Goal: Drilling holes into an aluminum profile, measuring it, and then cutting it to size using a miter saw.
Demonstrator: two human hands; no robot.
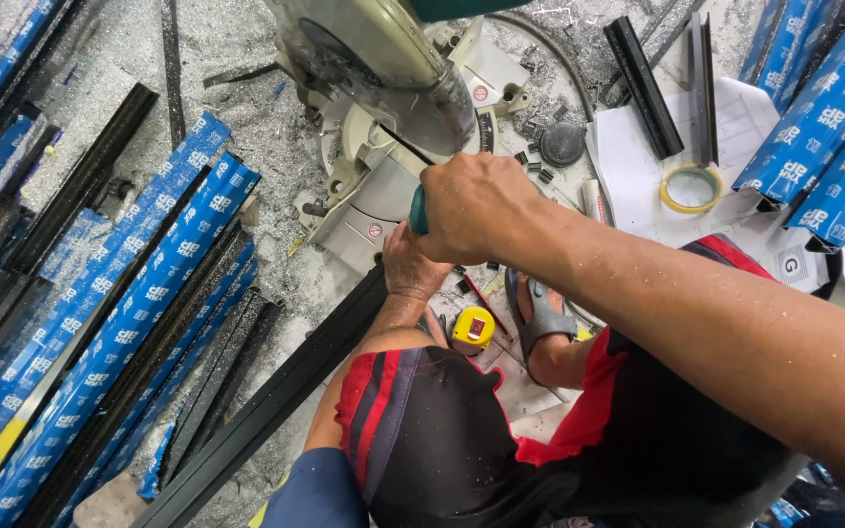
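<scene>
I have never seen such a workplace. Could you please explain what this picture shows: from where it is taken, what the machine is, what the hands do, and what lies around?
The picture comes from a camera worn on the person's head, looking down at the floor. The grey metal mitre saw with a round blade guard stands amid metal shavings. The right hand grips the saw's green handle. The left hand presses the long black metal profile by the saw's base. Nearby lie a yellow tape measure, a roll of yellow tape on white paper sheets, and blue-wrapped profiles.

Bright, even daylight; soft shadows under my forearm, sharp focus, slight glare on the round grey metal saw guard [383, 59].
</scene>
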